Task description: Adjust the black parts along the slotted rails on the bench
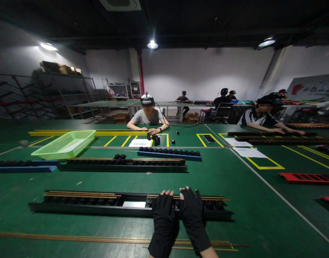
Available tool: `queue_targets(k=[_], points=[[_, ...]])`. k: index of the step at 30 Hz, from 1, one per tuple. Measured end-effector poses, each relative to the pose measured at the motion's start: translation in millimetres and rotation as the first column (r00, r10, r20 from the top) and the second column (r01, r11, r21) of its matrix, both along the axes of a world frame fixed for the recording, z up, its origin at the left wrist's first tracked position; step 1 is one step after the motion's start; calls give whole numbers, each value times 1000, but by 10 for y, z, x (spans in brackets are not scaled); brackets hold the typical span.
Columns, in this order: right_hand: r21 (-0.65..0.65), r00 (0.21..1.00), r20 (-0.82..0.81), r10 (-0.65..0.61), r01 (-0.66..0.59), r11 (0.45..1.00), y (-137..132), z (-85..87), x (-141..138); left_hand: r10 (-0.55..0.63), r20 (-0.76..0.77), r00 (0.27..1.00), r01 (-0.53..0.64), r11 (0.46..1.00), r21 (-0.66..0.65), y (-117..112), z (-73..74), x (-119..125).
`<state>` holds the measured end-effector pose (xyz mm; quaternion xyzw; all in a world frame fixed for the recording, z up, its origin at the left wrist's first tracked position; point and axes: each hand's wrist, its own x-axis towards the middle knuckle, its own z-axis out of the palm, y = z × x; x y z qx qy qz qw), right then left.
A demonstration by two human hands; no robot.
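Both my hands wear black fingerless gloves and rest on a long black channel. My left hand lies over its right half, back up, fingers stretched toward the far edge. Just right of it, my right hand lies over the same channel with fingers extended. What is under my palms is hidden. Black roller-like parts sit in a row inside the channel. Thin brass-coloured rods lie along their tops. A pale plate shows in a gap left of my hands.
Loose brass-coloured rods lie nearest me. Beyond are another filled black channel, a blue channel, a green basket and a yellow channel. A co-worker handles black parts opposite. Red panels lie right.
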<state>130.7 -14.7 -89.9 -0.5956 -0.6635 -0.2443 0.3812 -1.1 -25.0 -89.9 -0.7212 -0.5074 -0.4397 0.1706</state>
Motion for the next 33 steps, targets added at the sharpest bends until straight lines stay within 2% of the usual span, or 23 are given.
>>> queue_targets(k=[12, 21, 33], points=[[55, 999, 25, -26, 25, 998, -69, -49, 19, -7, -16, 1000, 7, 1000, -3, 24, 5, -21], [49, 1000, -1, -15, 15, 999, -158, 8, 7, -15, -3, 1000, 15, 1000, 26, 31, 57, -30], [42, 1000, -8, -25, 26, 999, -185, 22, -7, -17, 6, 1000, 17, 1000, -8, 6, 24, -12]])
